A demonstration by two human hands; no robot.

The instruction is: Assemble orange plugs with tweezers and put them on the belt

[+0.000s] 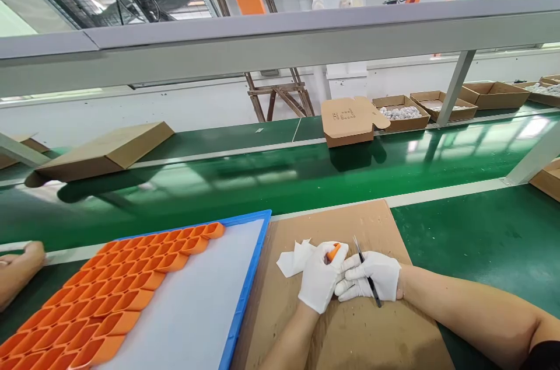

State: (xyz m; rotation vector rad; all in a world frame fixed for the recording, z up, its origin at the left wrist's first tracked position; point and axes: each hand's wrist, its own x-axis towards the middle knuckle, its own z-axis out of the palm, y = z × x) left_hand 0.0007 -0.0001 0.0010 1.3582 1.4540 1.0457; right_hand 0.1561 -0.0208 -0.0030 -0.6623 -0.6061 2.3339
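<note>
Two gloved hands meet on the cardboard sheet (350, 323) near the blue tray (245, 300). Left hand (321, 279) pinches a small orange piece (333, 251); right hand (371, 276) grips tweezers (366, 271), touching the left. White tissue (295, 258) lies just left of them.

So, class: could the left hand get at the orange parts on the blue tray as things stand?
Probably yes: the parts lie open on the tray, nothing between, but the left hand already holds an orange piece.
</note>
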